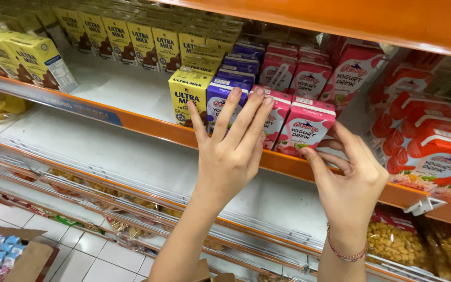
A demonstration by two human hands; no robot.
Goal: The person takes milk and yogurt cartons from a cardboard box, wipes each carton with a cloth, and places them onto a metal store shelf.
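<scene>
- At centre frame, the left hand point(230, 151) lies flat with fingers spread and straight against the fronts of a purple carton point(218, 104) and a pink carton point(276, 117) at the orange shelf edge point(147, 124); it grips nothing
- right of it, the right hand point(352, 177) has thumb and fingertips pinched lightly at the lower corner of another pink carton point(307, 125); fingers half curled; a red bracelet point(344, 251) circles the wrist
- open white shelf floor point(116, 86) stretches to the upper left, between the front edge and the yellow cartons point(131, 36) at the back; one yellow carton point(188, 96) stands just beside the purple one
- lower white shelf point(105, 151) below is bare near the hands
- far right, red-and-white cartons point(434, 156) crowd the edge; yellow snack bags point(398, 240) hang beneath
- lower left, a cardboard box point(11, 253) of small packets on the tiled floor point(95, 261)
</scene>
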